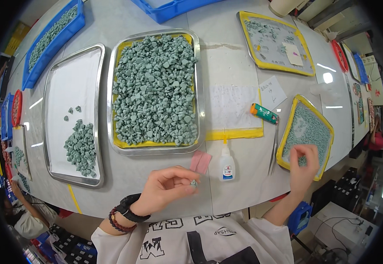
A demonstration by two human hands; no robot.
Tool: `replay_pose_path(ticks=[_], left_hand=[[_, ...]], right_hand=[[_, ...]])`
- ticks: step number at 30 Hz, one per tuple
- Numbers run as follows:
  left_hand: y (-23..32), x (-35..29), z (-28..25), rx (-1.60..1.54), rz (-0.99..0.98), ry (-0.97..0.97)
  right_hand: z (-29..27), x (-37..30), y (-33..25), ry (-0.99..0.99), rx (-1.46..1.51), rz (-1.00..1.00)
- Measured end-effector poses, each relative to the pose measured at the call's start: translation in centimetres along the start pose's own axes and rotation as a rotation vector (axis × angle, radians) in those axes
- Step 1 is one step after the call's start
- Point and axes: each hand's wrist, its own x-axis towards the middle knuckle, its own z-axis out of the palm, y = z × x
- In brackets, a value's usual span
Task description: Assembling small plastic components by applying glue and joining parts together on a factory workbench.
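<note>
Between thumb and fingertips, my left hand (169, 184) pinches a small grey-green stone (194, 183) above the near part of the table. My right hand (305, 162) is over the near part of a yellow-edged tray (284, 154) that holds many tiny green chips (308, 125). Its fingers curl downward and press together; whatever they hold, if anything, is hidden. Just beyond my left hand lies a pink cloth piece (201, 162). A white glue bottle (227, 166) with a yellow nozzle stands between my hands. Metal tweezers (273, 152) lie left of the chip tray.
A large metal tray (201, 88) heaped with green stones sits ahead, and a white-lined tray (68, 88) with a smaller pile is left. Beyond are blue bins (57, 44), a green-and-orange lighter-shaped tube (265, 113), a paper note (273, 92) and another yellow-edged tray (284, 68).
</note>
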Motion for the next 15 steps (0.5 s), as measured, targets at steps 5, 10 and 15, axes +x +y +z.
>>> replay_pose_path(ticks=[5, 10, 15], left_hand=[[-0.1, -0.5, -0.2, -0.065, -0.079, -0.079], [-0.4, 0.1, 0.2, -0.089, 0.040, -0.158], [-0.5, -0.1, -0.1, -0.040, 0.095, -0.195]], right_hand=[[1.6, -2.3, -8.2, -0.435, 0.808, -0.282], [5.0, -3.5, -9.7, -0.655, 0.716, -0.250], [5.6, -3.9, -10.1, -0.638, 0.697, -0.276]])
